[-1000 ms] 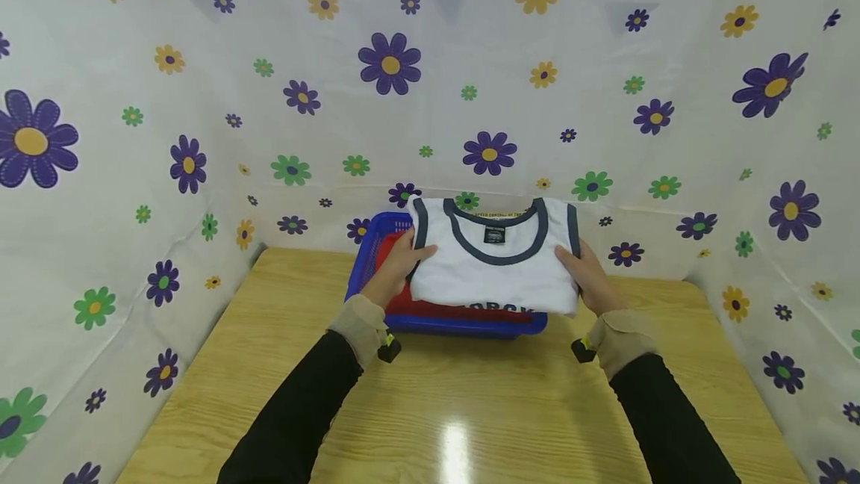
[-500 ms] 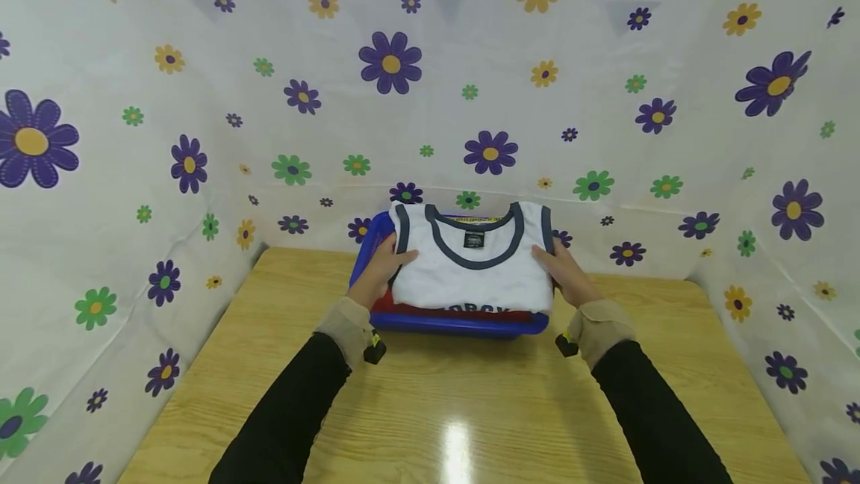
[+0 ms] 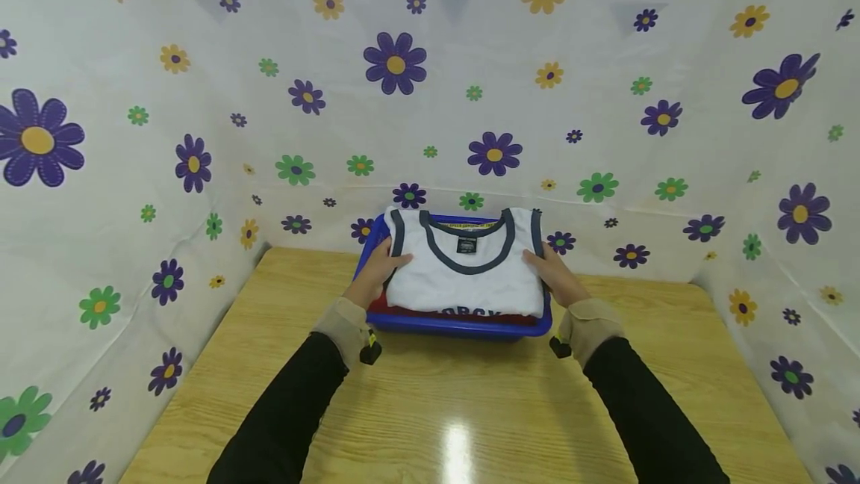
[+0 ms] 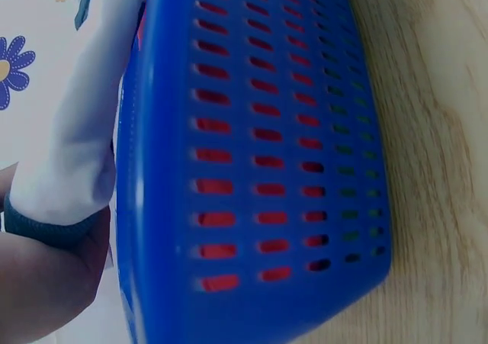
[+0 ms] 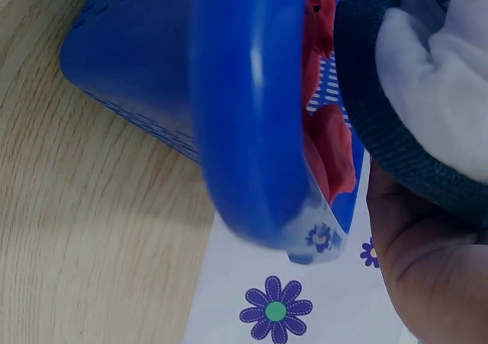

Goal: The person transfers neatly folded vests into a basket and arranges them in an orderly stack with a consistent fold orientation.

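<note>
A folded white tank top [image 3: 463,286] with dark grey trim and dark lettering lies level over a blue plastic basket [image 3: 457,329]. My left hand [image 3: 378,269] grips its left side, thumb on top and fingers underneath. On the opposite side my right hand [image 3: 555,272] holds the other armhole edge the same way. Red cloth [image 3: 410,311] shows in the basket below the tank top, and through the slots of the basket wall [image 4: 267,153] in the left wrist view. The right wrist view has the trimmed armhole [image 5: 374,85] beside the basket rim [image 5: 248,92].
The basket stands on a wooden table [image 3: 416,402] near its back edge. Behind and at both sides hangs a white curtain [image 3: 302,36] printed with flowers. A yellow printed strip [image 3: 470,225] shows at the back of the basket, behind the neckline.
Both hands have moved left and slightly down with the tank top, which was off to the right of the basket and now sits over it. The basket stays in place.
</note>
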